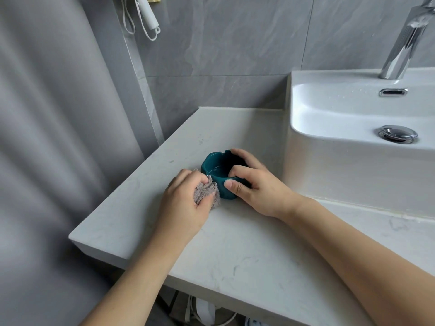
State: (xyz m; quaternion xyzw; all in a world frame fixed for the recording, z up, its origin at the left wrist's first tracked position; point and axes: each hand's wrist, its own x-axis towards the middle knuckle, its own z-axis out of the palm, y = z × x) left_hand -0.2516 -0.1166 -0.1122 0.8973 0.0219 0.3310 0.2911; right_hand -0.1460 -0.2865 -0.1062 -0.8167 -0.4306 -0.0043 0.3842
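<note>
Plainly, one dark teal ashtray [211,164] with a notched rim stands on the pale marbled tabletop [235,243], near the middle of the view. Its hollow looks glossy at the bottom; whether liquid lies there cannot be told. The right hand [256,184] grips it from its 4 o'clock side, the fingers curled over the far rim and into the hollow, the thumb pressed on the near outer wall. The left hand [186,203] clutches one bunched grey cloth [215,196], which touches the ashtray's wall at its 8 o'clock side.

At 2 o'clock from the ashtray sits one white sink [329,165]. Its basin holds one chrome drain plug [396,134], with one chrome overflow slot [393,92] in the wall at 12 o'clock of the plug. One chrome faucet [402,43] rises behind the basin. At 11 o'clock, one white corded device [148,12] hangs on the grey tiled wall, and a grey curtain [47,137] fills the 9 o'clock side.
</note>
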